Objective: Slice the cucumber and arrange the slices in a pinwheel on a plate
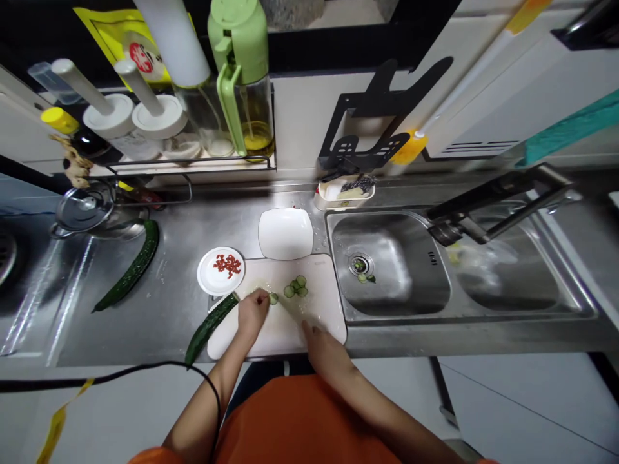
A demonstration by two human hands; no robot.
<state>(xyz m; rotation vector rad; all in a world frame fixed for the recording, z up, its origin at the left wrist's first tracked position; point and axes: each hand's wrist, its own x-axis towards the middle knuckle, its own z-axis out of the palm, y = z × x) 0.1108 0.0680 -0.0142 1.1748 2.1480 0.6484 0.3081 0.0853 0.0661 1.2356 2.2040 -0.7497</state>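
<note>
My left hand (252,314) is closed in a pinch over the white cutting board (285,338), at a small cucumber slice (273,298) by its fingertips. My right hand (327,351) is curled at the board's right front, around what looks like a knife; its blade (291,310) is a pale blur pointing towards the slice, and the handle is hidden. Several cut cucumber slices (296,287) lie clustered on the board behind the blade. Just left of my left hand, a long cucumber (210,330) rests slantwise across the board's left edge.
A plate (207,274) of chopped red pieces and a white dish (285,233) stand behind the board. Another cucumber (130,267) lies left, near a lidded pot (89,209). The sink (391,283) is right, under a faucet (488,206). A black cable (145,368) crosses my left forearm.
</note>
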